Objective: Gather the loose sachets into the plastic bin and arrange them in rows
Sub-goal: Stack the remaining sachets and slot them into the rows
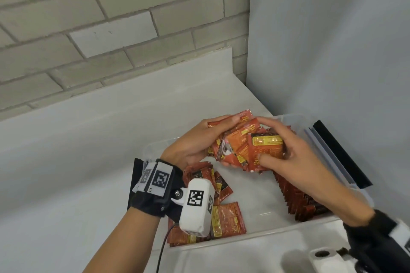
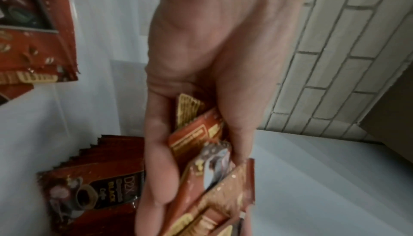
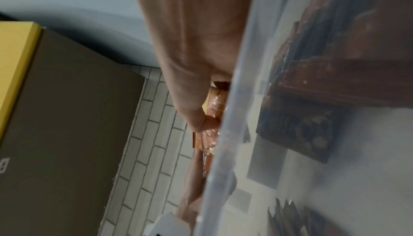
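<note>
Both hands hold one untidy bundle of sachets (image 1: 246, 146) above the far end of the plastic bin (image 1: 346, 175). The left hand (image 1: 195, 142) cups it from the left, thumb on top and fingers curled beneath; the right hand (image 1: 286, 150) clasps its right side, thumb pressed on the front sachet. The step in hand looks like squaring this bundle before it goes down. One standing row (image 1: 297, 195) already runs along the bin's right wall, and loose sachets (image 1: 224, 217) lie flat by its near-left corner (some hidden under the wrist camera). Next, I judge, the bundle must be aligned edge to edge, then set upright beside the row without toppling it.
</note>
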